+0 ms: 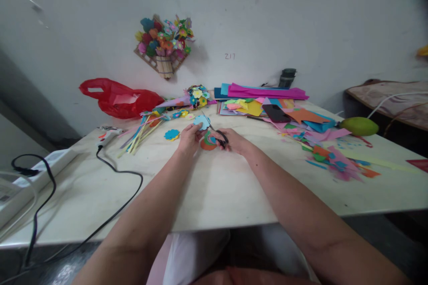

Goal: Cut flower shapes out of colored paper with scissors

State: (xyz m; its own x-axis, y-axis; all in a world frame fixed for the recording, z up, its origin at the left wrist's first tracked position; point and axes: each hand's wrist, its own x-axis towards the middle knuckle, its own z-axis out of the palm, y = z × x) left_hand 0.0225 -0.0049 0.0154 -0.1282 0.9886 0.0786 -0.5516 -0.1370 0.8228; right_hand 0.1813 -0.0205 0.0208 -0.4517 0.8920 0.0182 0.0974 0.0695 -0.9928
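My left hand [190,138] pinches a light blue paper flower [199,121] with a scalloped edge, held above the table. In my right hand [232,140] is a pair of scissors [222,138] with black handles, its blades pointing at the flower's right edge. Beneath the hands lie several round paper pieces, an orange paper circle [209,144] among them. To the left, a blue scalloped paper flower [171,134] rests on a yellow one.
A glue gun [109,137] with a black cord lies left, near paper strips [142,136] and a red plastic bag [123,100]. Coloured paper sheets, a phone [276,113], scraps [341,162] and a green fruit [359,126] cover the right. A flower basket [163,46] hangs on the wall.
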